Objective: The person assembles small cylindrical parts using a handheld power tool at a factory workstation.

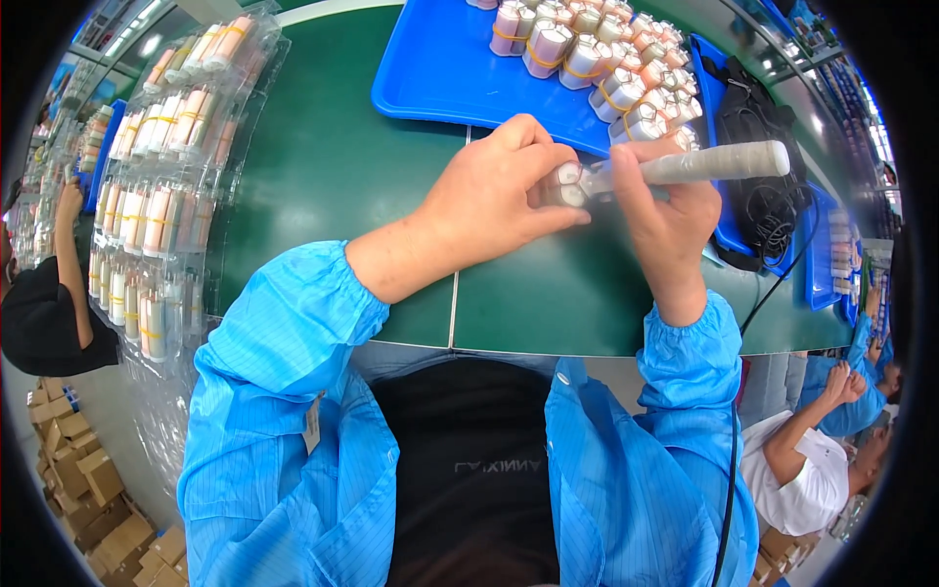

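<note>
Over the green table point(323, 166), my left hand point(479, 191) is closed around a small bundle of pale tubes point(570, 186), their whitish round ends showing between thumb and fingers. A long whitish rod-like tool point(719, 163) with a rounded end is gripped in my right hand point(670, 220), much like a pen. Its narrower, see-through front part points left at the bundle's end; whether it touches cannot be made out. Just beyond my hands lies a blue tray point(430, 83) with several similar bundles point(548, 49) in white, pink and grey, held by yellow rubber bands.
Clear plastic trays point(161, 210) of banded tubes line the left side. At the right are a black bag point(753, 122) and a dark cable point(782, 279). Cardboard boxes point(88, 470) lie on the floor. Other people sit at left point(44, 318) and right point(802, 470).
</note>
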{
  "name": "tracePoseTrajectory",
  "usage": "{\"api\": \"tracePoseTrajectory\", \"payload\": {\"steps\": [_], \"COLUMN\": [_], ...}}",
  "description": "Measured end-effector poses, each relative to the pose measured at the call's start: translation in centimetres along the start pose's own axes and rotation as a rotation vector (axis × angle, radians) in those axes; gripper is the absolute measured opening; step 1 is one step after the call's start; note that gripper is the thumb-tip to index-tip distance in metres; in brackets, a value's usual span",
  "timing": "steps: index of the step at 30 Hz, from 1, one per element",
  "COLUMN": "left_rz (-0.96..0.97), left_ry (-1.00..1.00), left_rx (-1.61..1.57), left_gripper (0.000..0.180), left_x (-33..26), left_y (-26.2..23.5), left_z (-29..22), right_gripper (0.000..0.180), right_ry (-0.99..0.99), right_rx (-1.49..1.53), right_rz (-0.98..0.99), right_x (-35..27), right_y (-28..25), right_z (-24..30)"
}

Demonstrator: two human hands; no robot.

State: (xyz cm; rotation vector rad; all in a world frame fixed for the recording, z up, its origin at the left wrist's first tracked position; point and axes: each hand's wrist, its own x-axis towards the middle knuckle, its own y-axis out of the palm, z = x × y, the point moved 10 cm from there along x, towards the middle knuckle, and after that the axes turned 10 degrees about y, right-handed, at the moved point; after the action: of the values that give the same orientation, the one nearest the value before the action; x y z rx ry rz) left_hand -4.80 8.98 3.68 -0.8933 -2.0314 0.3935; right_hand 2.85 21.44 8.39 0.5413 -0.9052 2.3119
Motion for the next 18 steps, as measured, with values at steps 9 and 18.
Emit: {"api": "tracePoseTrajectory", "payload": {"steps": [9, 18], "left_rz": [0.038, 0.034], "left_ry": [-0.074, -0.063], "left_rx": [-0.037, -0.033], "left_gripper": [0.044, 0.045], "left_x": [-0.1, 0.0], "left_y": [0.1, 0.0], "left_z": [0.7, 0.8], "right_gripper": [0.015, 0.012], "right_ry": [0.235, 0.149], "right_rx": [0.112, 0.124], "right_rz": [0.070, 0.021], "right_x": [0.0, 0.2], "right_y": [1.3, 0.9], "right_z": [-2.6, -1.8]}}
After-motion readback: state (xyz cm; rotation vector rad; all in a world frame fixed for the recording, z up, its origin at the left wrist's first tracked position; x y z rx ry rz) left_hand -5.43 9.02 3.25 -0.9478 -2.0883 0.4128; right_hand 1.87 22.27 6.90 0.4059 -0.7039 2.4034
